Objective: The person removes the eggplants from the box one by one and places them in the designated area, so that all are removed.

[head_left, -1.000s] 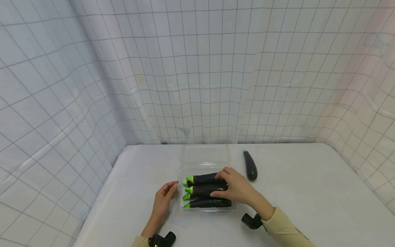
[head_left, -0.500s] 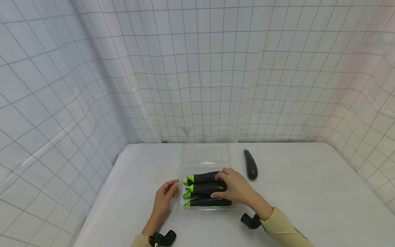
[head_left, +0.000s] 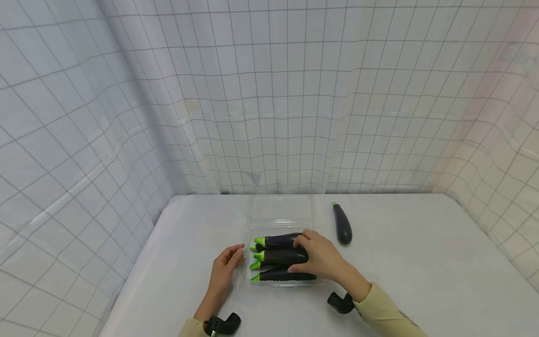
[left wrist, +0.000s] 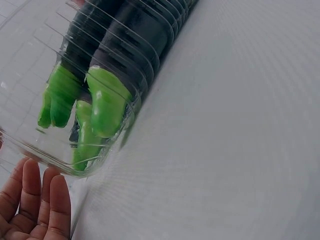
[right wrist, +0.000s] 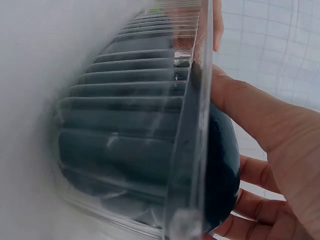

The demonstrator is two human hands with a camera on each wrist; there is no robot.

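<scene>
A clear plastic box [head_left: 286, 286] with several dark eggplants inside lies in the middle of the table, its green stem ends pointing left. My right hand [head_left: 322, 257] grips the upper middle eggplant [head_left: 280, 256] near its thick end, thumb on the near side and fingers on the far side. In the right wrist view, this eggplant's rounded end [right wrist: 222, 165] rises above the box rim. My left hand [head_left: 223, 271] pinches the box's left edge; its fingers [left wrist: 59, 207] lie against the outside in the left wrist view. Below the gripped eggplant, another eggplant [head_left: 286, 274] lies along the front wall.
The clear lid [head_left: 280, 210] is folded back flat behind the box. A single eggplant [head_left: 343, 224] lies on the white table [head_left: 400, 252] to the right of the lid. Grid-patterned white curtains [head_left: 290, 93] stand behind and at both sides.
The head view has shifted slightly. Both hands keep their holds, and the gripped eggplant has moved only a touch to the left.
</scene>
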